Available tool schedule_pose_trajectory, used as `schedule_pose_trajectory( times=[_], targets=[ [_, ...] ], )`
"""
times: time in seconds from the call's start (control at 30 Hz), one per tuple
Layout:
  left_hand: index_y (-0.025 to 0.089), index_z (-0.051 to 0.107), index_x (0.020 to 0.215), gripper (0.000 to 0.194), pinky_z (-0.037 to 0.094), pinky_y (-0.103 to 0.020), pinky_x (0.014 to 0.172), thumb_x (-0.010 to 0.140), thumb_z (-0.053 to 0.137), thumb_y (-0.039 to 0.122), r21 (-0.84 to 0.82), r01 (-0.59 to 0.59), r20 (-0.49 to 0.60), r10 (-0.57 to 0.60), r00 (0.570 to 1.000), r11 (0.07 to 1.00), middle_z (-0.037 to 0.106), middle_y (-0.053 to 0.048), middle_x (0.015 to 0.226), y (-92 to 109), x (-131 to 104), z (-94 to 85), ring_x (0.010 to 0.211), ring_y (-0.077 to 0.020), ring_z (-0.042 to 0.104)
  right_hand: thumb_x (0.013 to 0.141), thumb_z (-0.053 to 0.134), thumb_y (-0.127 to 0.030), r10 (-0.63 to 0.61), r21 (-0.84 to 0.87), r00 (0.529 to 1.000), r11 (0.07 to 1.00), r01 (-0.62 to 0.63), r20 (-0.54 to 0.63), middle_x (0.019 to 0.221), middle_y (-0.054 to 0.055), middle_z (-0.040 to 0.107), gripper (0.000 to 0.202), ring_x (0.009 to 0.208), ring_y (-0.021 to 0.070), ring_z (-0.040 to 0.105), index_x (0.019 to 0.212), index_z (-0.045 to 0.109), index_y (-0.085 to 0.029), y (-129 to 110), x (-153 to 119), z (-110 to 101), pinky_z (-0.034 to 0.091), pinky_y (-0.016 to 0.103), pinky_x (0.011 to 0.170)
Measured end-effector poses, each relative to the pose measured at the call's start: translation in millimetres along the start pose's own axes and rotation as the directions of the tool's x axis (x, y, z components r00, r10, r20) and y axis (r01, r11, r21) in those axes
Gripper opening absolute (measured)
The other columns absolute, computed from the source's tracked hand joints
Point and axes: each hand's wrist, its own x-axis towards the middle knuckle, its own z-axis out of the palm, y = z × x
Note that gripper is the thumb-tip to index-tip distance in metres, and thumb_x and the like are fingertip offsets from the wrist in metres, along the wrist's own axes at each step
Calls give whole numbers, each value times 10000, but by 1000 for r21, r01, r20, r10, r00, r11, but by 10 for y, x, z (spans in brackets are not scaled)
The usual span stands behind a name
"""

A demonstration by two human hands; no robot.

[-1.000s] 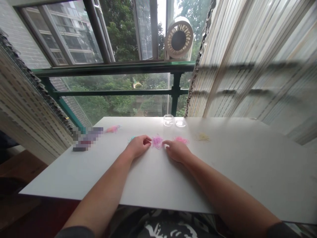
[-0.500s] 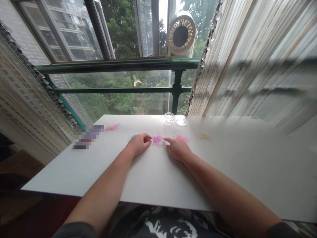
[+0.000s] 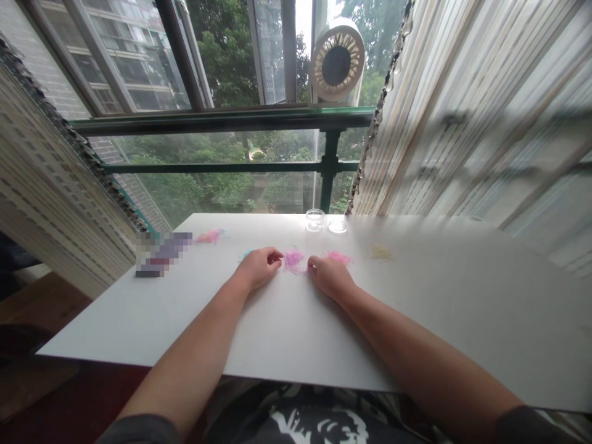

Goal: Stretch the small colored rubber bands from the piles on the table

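Observation:
A loose pile of thin purple strands, like small rubber bands (image 3: 293,260), lies on the white table (image 3: 272,333) between my two hands. My left hand (image 3: 259,269) rests at the pile's left side, thumb and fingertips brought together; what they hold, if anything, is too small to see. At the right, my right hand (image 3: 330,275) is closed in a pinch by the pile's lower right edge, its contents hidden. A pink pile (image 3: 340,256) lies just behind my right hand. Behind my left hand, a turquoise pile (image 3: 244,253) is partly covered.
A clear round jar (image 3: 315,220) and a clear lid (image 3: 337,227) stand near the table's far edge. Yellow strands (image 3: 380,251) lie to the right, a mixed pink pile (image 3: 210,235) to the left. A blurred-out item (image 3: 164,254) sits at far left. Curtains hang on both sides.
My right hand's index finger was stretched toward the purple pile and has now drawn back and curled against the thumb. My left hand has hardly moved.

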Motion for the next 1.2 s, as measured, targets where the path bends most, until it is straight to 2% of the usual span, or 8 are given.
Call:
schedule_pose_trajectory(
  times=[0.17,0.37,0.53,0.67,1.0,1.2],
  targets=[
    [207,638,923,282,470,-256,697,708,508,334,-4,10,-1,-10,1000,1000,673,-24,823,-2,1,-4,740,-164,598,858,381,-229,6,32,1000,999,-6,-27,850,73,666,236,759,186,589,922,606,-197,78,-64,-39,340,245,618],
    [218,640,907,278,462,-254,690,706,497,346,-13,3,1,-3,1000,1000,675,-18,823,3,-3,-15,751,-166,601,836,399,-269,88,135,977,989,-62,-194,767,27,655,225,679,147,556,879,611,-207,508,-159,-259,320,229,577],
    [216,641,908,298,463,-256,682,697,495,368,-16,11,2,-11,1000,1000,677,-20,818,9,-2,-28,746,-171,603,793,444,-253,136,179,976,978,-105,-172,705,13,646,214,621,125,541,851,642,-196,767,-79,-302,330,213,560],
    [223,639,903,286,462,-249,668,701,497,368,-3,-8,-12,8,1000,1000,679,-10,820,-7,6,-31,738,-167,606,762,482,-241,116,178,984,980,-91,-134,706,6,653,195,619,120,546,827,661,-203,813,-39,-254,337,205,557],
    [237,644,883,262,455,-233,647,703,507,370,7,-30,-19,30,999,1000,680,4,813,-46,24,-20,715,-156,607,741,492,-255,97,262,983,963,-53,-154,660,-2,633,206,579,111,526,836,667,-200,838,-50,-220,349,202,551],
    [242,638,883,258,448,-235,652,718,495,380,14,-32,-19,32,999,999,680,9,813,-63,26,-16,723,-157,605,757,403,-204,158,427,967,902,-59,-200,671,9,632,288,617,124,547,891,657,-183,920,-28,-214,383,209,595]
  ],
)
